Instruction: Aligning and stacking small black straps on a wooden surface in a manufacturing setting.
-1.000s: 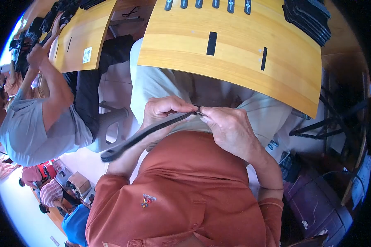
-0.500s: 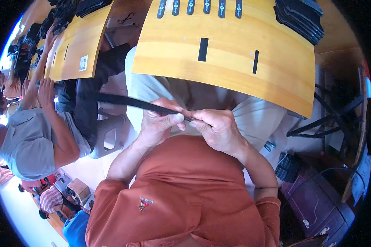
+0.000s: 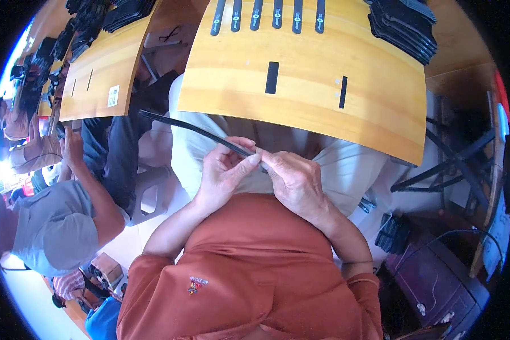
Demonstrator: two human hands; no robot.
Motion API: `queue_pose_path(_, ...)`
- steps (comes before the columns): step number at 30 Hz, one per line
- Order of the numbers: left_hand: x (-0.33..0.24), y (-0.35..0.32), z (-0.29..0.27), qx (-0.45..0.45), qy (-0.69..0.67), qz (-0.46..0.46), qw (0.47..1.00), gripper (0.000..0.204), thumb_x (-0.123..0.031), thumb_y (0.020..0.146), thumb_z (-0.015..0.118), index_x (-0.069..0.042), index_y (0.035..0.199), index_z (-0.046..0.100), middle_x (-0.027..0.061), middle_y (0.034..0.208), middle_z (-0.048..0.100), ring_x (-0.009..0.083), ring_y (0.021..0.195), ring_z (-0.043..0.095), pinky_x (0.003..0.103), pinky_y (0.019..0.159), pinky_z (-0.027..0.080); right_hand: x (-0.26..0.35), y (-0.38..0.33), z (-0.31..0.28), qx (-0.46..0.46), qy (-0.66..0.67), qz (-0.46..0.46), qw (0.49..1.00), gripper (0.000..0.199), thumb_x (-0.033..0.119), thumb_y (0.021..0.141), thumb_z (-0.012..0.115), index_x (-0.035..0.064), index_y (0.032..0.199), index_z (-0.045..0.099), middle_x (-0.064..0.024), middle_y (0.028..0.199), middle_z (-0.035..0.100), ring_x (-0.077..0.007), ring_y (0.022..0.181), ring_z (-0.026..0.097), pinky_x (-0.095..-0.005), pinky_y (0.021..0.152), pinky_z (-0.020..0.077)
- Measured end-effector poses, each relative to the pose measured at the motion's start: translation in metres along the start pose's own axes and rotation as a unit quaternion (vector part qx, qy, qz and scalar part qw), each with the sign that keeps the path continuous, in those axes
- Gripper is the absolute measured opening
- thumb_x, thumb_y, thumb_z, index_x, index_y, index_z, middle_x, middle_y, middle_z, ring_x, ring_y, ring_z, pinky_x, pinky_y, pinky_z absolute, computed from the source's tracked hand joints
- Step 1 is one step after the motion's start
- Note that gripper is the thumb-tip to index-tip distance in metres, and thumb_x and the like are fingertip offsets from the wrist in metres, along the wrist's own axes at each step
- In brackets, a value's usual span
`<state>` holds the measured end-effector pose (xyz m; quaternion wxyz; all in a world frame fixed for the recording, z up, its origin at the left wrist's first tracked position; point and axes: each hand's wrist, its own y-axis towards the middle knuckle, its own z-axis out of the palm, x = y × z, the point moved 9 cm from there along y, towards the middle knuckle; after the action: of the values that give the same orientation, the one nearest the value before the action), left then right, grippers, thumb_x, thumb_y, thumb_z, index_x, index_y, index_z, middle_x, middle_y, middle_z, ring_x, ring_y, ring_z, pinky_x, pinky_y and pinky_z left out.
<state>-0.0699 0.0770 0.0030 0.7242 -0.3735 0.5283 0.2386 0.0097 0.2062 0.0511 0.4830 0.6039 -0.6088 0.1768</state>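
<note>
Wooden table [image 3: 323, 107] up top holds finished straps [image 3: 266, 14]; left hand [image 3: 224, 175] and right hand [image 3: 294, 181] together pinch one black strap [image 3: 192, 131], not done.

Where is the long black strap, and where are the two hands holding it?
Long thin black strap [image 3: 192, 130], head view, on the free stretch left of the hands.
Left hand [image 3: 224, 173], head view, on the palm.
Right hand [image 3: 294, 181], head view, on the back of the hand.
</note>
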Motion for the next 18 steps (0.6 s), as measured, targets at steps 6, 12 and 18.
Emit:
queue_pose_path(6,0.006,-0.003,0.002,0.090,0.103,-0.037,0.990,0.028,-0.007,0.098,0.071,0.003,0.122,0.061,0.0047,0.111,0.063,0.0094,0.098,0.061,0.024,0.083,0.052,-0.007,-0.007,0.002,0.095,-0.015,0.013,0.995,0.031,0.000,0.085,0.062,0.0069,0.114,0.073,-0.0115,0.076,0.065,-0.0333,0.068,0.068,-0.0457,0.060,0.0544)
queue_pose_path(12,-0.010,-0.013,0.014,0.209,0.258,-0.028,0.943,0.029,-0.003,0.095,0.069,-0.001,0.123,0.060,0.0107,0.107,0.063,0.0210,0.098,0.064,0.034,0.085,0.053,-0.001,-0.006,0.004,0.261,-0.031,0.038,0.964,0.028,0.006,0.087,0.061,0.0096,0.110,0.076,-0.0127,0.091,0.073,-0.0352,0.079,0.073,-0.0480,0.067,0.0577)
queue_pose_path(18,-0.019,-0.016,0.031,0.333,0.360,-0.007,0.871,0.032,0.000,0.091,0.071,-0.003,0.119,0.056,0.0120,0.104,0.061,0.0258,0.098,0.064,0.039,0.083,0.052,0.007,-0.009,0.014,0.315,-0.055,-0.036,0.947,0.028,0.006,0.085,0.066,0.0137,0.110,0.077,-0.0071,0.078,0.068,-0.0295,0.070,0.070,-0.0430,0.055,0.0530)
